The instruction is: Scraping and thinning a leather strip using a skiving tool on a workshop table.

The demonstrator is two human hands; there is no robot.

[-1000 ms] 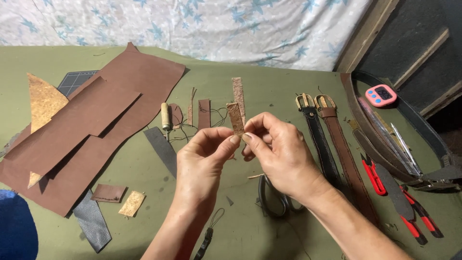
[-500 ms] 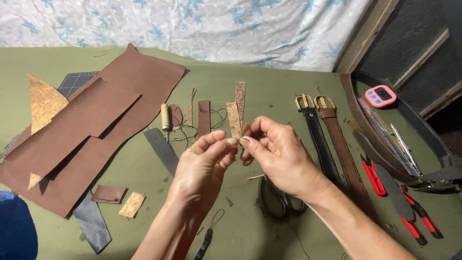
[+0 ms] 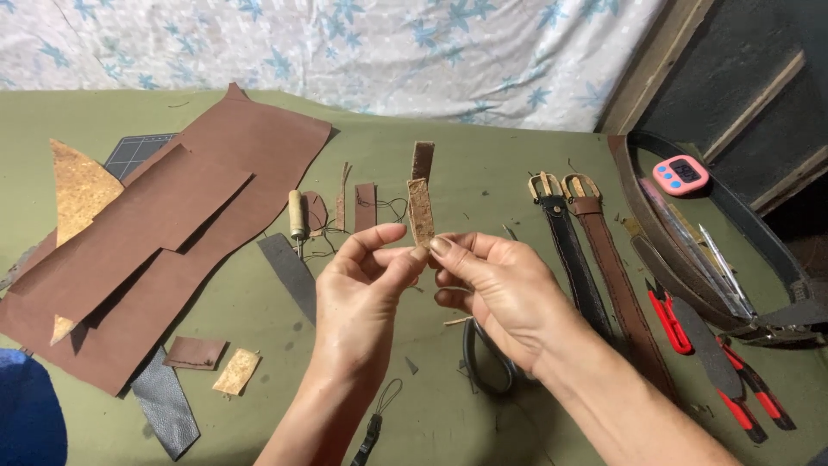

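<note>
Both hands are pinching a small tan leather strip (image 3: 421,212) upright above the green table (image 3: 483,173): left hand (image 3: 362,289) and right hand (image 3: 496,289) closed on its lower end. Versus a second ago, the strip is sitting slightly higher and more vertical, so they're lining it up between fingertips, not setting it down.

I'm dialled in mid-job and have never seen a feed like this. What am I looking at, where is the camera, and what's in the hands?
There is no machine here: the view comes from a camera worn on a person's head, looking down at their own two bare hands over a green table. The left hand and the right hand pinch one small tan strip between their fingertips, held upright above the surface. Lying on the table: large brown leather sheets on the left, two belts with buckles on the right, a pink timer at the far right, red-handled tools near it, and scissors partly hidden under the right hand. Small leather scraps lie near the left edge.
</note>
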